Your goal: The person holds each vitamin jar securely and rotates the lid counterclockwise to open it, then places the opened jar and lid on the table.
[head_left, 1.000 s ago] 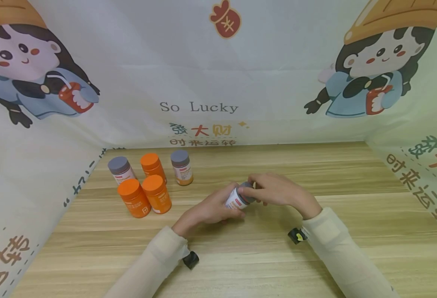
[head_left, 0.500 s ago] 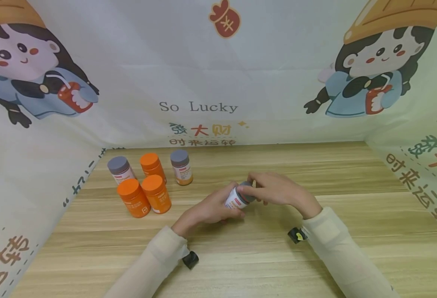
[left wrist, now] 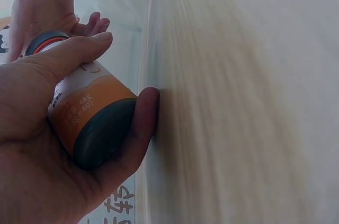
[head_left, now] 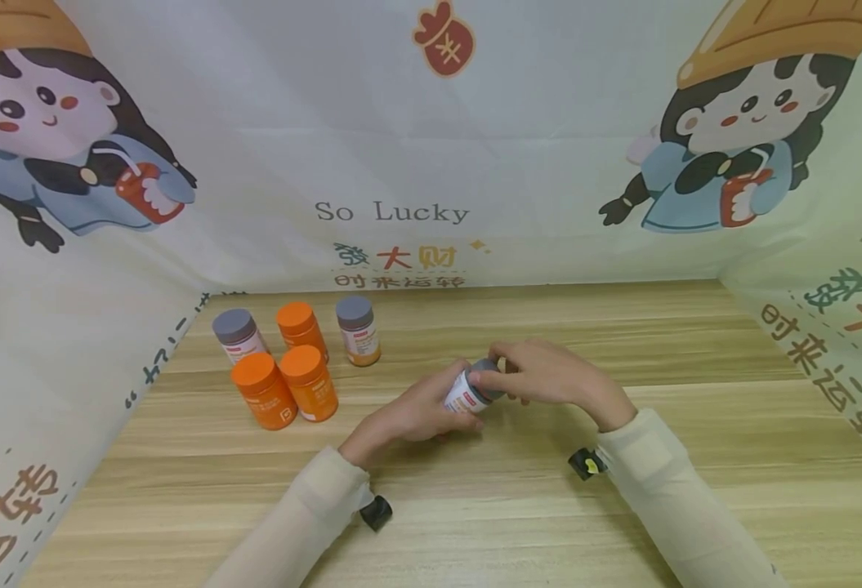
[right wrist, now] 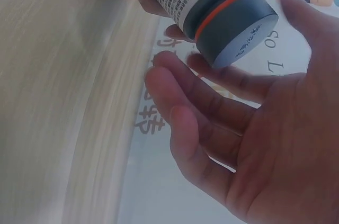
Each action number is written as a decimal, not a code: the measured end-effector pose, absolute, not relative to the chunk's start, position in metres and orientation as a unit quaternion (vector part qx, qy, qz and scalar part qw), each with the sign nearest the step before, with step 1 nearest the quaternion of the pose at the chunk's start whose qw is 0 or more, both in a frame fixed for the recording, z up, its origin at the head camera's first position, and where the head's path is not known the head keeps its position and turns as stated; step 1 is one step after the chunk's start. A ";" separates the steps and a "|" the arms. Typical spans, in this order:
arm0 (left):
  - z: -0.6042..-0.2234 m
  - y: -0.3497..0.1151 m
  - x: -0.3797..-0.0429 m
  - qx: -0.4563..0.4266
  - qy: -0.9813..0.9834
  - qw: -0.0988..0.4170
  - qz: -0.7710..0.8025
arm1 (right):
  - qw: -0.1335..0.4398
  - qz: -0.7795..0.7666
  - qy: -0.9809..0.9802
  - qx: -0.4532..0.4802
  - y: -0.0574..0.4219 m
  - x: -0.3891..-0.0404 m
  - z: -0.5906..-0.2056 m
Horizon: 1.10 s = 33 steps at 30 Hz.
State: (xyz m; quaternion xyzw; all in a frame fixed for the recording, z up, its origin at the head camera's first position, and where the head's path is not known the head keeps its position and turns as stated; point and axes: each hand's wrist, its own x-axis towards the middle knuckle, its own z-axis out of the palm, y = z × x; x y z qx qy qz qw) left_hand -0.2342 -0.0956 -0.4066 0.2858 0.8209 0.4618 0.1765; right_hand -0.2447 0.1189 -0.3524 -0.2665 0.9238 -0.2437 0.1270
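Observation:
A supplement bottle (head_left: pixel 464 397) with a white and orange label is tilted over the table in front of me. My left hand (head_left: pixel 423 410) grips its body, the thumb along one side and a finger curled under the dark base, as the left wrist view shows. My right hand (head_left: pixel 548 374) pinches the grey cap (right wrist: pixel 233 29) between thumb and index finger. Its other fingers hang loosely curled beside the cap. An orange ring (right wrist: pixel 222 13) shows between the cap and the bottle's grey neck in the right wrist view.
To the left stand several upright bottles: orange ones, such as the front orange bottle (head_left: pixel 267 394), and grey-capped ones, among them a white-labelled bottle (head_left: pixel 360 336). They stand on a wood-grain table (head_left: pixel 519 523). A printed cloth (head_left: pixel 548 163) encloses the back and sides.

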 end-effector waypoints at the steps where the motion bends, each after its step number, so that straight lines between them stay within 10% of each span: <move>1: -0.407 -0.096 -0.234 0.285 0.821 0.176 0.462 | 0.126 -0.244 0.924 -0.267 0.119 -0.245 -0.352; 33: -0.409 -0.095 -0.235 0.288 0.826 0.172 0.452 | 0.133 -0.247 0.921 -0.270 0.120 -0.245 -0.352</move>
